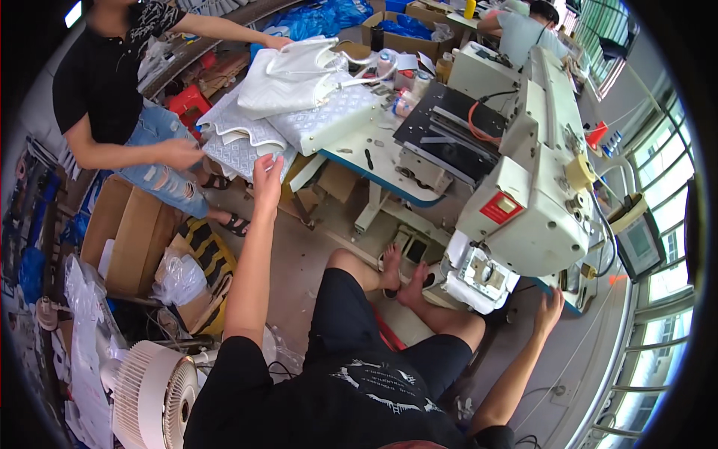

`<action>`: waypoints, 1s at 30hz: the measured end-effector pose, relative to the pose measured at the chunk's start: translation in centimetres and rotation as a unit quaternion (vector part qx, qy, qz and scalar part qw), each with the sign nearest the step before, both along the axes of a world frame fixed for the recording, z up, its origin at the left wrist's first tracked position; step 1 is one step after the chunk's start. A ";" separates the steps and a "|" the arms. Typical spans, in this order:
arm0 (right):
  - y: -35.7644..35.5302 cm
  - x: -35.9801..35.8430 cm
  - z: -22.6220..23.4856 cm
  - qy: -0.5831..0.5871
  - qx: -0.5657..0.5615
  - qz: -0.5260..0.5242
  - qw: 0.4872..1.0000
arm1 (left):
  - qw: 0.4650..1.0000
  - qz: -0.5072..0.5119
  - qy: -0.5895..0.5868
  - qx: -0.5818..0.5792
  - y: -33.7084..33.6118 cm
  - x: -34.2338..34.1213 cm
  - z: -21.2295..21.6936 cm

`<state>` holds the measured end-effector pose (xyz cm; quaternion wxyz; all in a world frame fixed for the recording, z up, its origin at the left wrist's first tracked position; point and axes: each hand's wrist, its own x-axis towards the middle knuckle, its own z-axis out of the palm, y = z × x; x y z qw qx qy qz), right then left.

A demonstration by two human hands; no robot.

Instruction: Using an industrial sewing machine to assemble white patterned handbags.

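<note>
My left hand point(268, 181) is raised at the near corner of a stack of light grey patterned bag pieces point(250, 150). Its fingers point up and look apart, overlapping the stack's edge; contact is unclear. On the pieces lie a white handbag point(288, 82) with handles and a boxy patterned bag point(325, 120). Another person's hand point(183, 153) is at the left of the stack, and their other hand point(278, 41) is by the white handbag. To the right, my right hand point(550, 308) hangs beside the machine table's edge, fingers loosely extended with nothing seen in them.
A large white sewing machine point(516, 209) stands ahead on the right of a blue-edged table point(359, 161), with a black plate point(449, 127). Thread spools and small tools lie there. A fan point(153, 393), cardboard box point(131, 232) and plastic bag point(179, 277) are left.
</note>
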<state>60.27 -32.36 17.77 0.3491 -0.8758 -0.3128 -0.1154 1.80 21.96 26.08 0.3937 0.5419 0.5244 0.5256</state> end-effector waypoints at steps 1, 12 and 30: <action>-1.3 -1.2 -0.5 0.014 0.027 0.000 1.000 | 1.000 -0.002 -0.001 0.003 1.9 0.2 -0.7; -9.7 -17.9 -6.9 0.328 -0.021 -0.019 0.944 | 0.798 -0.042 0.486 0.355 12.4 3.9 5.4; 0.2 -27.8 -6.6 0.303 -0.174 0.198 0.916 | 0.765 -0.147 0.498 0.381 13.0 5.4 7.2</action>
